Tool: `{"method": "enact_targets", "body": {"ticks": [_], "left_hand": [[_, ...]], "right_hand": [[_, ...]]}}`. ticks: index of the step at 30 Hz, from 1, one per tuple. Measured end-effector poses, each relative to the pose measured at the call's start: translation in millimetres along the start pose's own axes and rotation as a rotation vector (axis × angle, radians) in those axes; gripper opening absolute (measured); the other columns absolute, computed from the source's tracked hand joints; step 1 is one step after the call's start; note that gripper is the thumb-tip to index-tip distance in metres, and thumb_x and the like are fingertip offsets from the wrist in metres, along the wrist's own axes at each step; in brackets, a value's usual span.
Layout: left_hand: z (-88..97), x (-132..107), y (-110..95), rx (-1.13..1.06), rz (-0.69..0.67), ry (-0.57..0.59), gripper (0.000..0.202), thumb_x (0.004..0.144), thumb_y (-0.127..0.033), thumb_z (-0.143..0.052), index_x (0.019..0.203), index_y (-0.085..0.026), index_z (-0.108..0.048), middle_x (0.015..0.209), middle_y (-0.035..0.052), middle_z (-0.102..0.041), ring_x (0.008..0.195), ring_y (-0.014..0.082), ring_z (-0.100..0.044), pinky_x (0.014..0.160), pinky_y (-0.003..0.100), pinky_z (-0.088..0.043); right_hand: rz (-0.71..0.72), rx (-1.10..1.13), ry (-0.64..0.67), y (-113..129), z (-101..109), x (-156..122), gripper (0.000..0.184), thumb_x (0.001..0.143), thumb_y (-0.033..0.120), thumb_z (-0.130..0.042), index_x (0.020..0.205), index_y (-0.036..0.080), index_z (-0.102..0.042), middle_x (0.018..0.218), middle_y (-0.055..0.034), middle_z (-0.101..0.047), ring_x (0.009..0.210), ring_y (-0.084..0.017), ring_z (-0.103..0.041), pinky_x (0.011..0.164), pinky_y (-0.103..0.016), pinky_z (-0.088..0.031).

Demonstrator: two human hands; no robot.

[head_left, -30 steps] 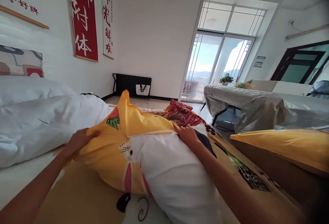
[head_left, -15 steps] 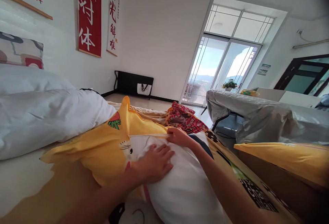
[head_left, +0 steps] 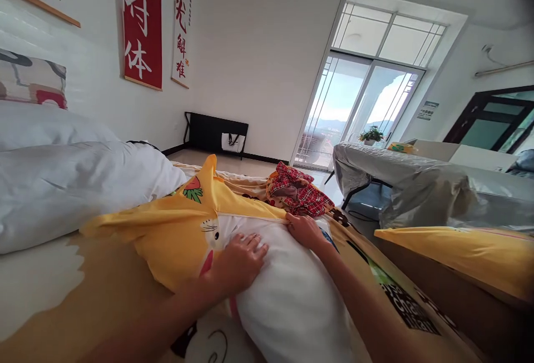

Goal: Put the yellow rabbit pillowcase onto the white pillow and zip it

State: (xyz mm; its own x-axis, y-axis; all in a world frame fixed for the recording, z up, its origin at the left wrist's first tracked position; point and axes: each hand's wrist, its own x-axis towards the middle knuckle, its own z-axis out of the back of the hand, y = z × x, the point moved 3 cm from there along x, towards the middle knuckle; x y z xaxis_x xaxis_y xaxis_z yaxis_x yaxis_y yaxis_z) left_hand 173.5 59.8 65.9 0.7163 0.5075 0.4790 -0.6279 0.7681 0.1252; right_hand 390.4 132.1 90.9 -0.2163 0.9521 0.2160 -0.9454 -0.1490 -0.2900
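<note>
A plump white pillow (head_left: 292, 296) lies partly inside a yellow pillowcase (head_left: 175, 235) with a printed carrot and animal face. My left hand (head_left: 242, 263) rests on top of the pillow near the case's opening, its fingers stretched out and slightly apart. At the far right of the opening, my right hand (head_left: 305, 232) pinches the pillowcase's edge, which runs as a taut line across the pillow. The pillow's far end is hidden under the yellow cloth. Beneath everything spreads a tan printed bed sheet (head_left: 120, 291).
White bedding (head_left: 83, 185) is heaped at left. Crumpled red plaid cloth (head_left: 298, 188) lies beyond the pillow. Another yellow pillow (head_left: 467, 252) is at right, by a table under plastic sheeting (head_left: 417, 177). A black folded frame (head_left: 212, 134) leans against the back wall.
The right hand has drawn the pillowcase edge to the right, stretching the opening over the pillow. My left hand has shifted slightly left on the pillow.
</note>
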Motion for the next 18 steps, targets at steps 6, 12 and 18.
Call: {"method": "enact_targets", "body": {"ticks": [6,12,18], "left_hand": [[23.4,-51.9,12.9,-0.027,-0.158,0.033,0.009,0.086,-0.021,-0.05,0.078,-0.018,-0.055,0.084,0.003,-0.061,0.08,0.0193,-0.054,0.079,0.035,-0.037],[21.0,-54.1,18.1,-0.128,-0.127,0.137,0.017,0.09,-0.021,-0.044,0.078,-0.019,-0.055,0.083,0.0017,-0.06,0.085,0.0174,-0.054,0.089,0.036,-0.031],[20.8,-54.5,11.4,-0.053,-0.231,0.152,0.019,0.085,-0.025,-0.049,0.069,-0.018,-0.058,0.071,0.0049,-0.063,0.078,0.0204,-0.054,0.084,0.038,-0.035]], "right_hand": [[0.115,0.156,-0.11,12.7,25.2,-55.9,0.031,0.097,0.029,-0.035,0.102,0.023,-0.065,0.109,-0.0088,-0.063,0.1,-0.02,-0.057,0.087,-0.034,-0.039],[0.351,0.157,-0.494,102.5,34.9,-159.9,0.044,0.09,0.042,-0.046,0.129,0.023,-0.054,0.127,-0.0124,-0.059,0.117,-0.031,-0.05,0.096,-0.046,-0.037],[0.253,-0.095,-0.544,128.9,-1.6,-169.0,0.047,0.091,0.026,-0.04,0.138,0.029,-0.046,0.128,-0.013,-0.059,0.112,-0.034,-0.054,0.087,-0.049,-0.039]]}}
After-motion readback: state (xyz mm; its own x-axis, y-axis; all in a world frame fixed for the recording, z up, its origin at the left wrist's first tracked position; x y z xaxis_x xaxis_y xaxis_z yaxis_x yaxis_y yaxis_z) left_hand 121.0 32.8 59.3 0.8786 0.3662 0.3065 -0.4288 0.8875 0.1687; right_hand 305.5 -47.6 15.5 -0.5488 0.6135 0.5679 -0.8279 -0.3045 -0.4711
